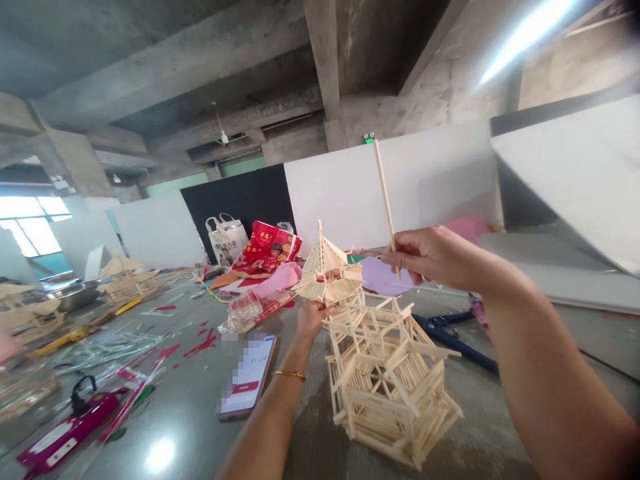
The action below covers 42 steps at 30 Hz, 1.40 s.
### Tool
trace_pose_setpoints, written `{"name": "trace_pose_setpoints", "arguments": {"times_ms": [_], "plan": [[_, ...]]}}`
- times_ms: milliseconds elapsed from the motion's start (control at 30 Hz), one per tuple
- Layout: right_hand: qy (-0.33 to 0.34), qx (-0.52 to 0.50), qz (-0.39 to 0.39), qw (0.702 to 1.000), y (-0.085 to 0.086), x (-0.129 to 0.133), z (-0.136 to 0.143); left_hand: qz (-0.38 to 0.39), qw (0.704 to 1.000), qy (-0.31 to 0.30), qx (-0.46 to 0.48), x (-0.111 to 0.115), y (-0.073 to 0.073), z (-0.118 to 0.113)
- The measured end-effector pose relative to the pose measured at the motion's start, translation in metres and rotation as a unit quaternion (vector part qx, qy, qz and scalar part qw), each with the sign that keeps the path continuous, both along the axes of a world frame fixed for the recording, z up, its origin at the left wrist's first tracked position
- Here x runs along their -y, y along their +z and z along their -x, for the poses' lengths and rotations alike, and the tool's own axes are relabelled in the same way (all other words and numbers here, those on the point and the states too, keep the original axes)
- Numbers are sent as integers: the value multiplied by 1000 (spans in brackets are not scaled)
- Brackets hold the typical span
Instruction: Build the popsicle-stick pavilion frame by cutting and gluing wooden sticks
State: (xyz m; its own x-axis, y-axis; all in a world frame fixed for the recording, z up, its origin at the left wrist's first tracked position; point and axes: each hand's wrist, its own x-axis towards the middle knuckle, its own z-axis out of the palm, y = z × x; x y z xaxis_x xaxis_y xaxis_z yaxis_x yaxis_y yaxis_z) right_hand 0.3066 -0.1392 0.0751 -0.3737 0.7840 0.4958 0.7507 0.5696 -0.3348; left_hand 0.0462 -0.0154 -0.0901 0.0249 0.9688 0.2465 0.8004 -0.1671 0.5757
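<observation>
A model of thin wooden sticks stands on the grey table, with an open frame (387,380) nearest me and a pointed roof piece (327,267) behind it. My left hand (313,317), a gold bangle on its wrist, holds the roof piece from below at its left edge; some of its fingers are hidden under it. Up at the right, my right hand (417,255) pinches a long thin wooden stick (385,193) near its lower end. The stick points upward and tilts slightly left, apart from the model.
Left of the model lies a phone (249,377). A magenta glue gun (70,430) is at the lower left, near clear sticks and red scraps. Red bags (267,250) stand at the back, more wooden models (125,283) at the far left, and dark blue pliers-like handles (457,340) at the right.
</observation>
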Motion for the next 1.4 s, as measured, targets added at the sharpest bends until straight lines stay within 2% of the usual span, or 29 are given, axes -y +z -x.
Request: {"name": "trace_pose_setpoints", "arguments": {"times_ms": [333, 433, 533, 600, 667, 767, 833, 900, 967, 1033, 1067, 1100, 1167, 1200, 1233, 1300, 1400], "plan": [[34, 23, 9, 999, 0, -2, -2, -11, 1000, 13, -17, 26, 3, -8], [20, 26, -5, 999, 1, -1, -3, -37, 999, 34, -17, 43, 17, 0], [8, 29, -48, 998, 3, 5, -3, -94, 994, 43, 23, 72, 45, 7], [10, 22, -80, 997, 4, 13, 0, -143, 971, -16, 190, 100, 71, 5], [30, 19, -99, 994, 6, 24, 7, -157, 927, -114, 320, 129, 96, -4], [99, 55, -111, 987, 14, 43, 25, -180, 879, -211, 388, 163, 124, -27], [163, 91, -112, 976, 23, 52, 39, -189, 861, -267, 388, 171, 132, -40], [219, 111, -103, 964, 33, 57, 50, -208, 845, -281, 405, 172, 134, -48], [237, 111, -96, 960, 40, 54, 52, -231, 826, -260, 443, 170, 131, -49], [204, 73, -84, 973, 42, 44, 37, -264, 812, -217, 473, 172, 127, -45], [165, 37, -72, 983, 39, 36, 24, -287, 810, -187, 476, 176, 125, -41], [100, 3, -51, 994, 33, 27, 7, -315, 808, -155, 473, 182, 122, -36], [-87, -21, -36, 995, 11, 6, -31, -359, 809, -103, 455, 195, 116, -25], [-166, 7, -5, 986, -4, -4, -50, -371, 809, -84, 448, 202, 111, -20], [-193, 26, 27, 980, -22, -12, -66, -375, 811, -69, 444, 208, 105, -15], [-199, 57, 90, 974, -61, -25, -89, -361, 816, -42, 450, 218, 89, -5], [-171, 88, 162, 968, -109, -35, -99, -310, 823, 4, 477, 226, 62, 6]]}}
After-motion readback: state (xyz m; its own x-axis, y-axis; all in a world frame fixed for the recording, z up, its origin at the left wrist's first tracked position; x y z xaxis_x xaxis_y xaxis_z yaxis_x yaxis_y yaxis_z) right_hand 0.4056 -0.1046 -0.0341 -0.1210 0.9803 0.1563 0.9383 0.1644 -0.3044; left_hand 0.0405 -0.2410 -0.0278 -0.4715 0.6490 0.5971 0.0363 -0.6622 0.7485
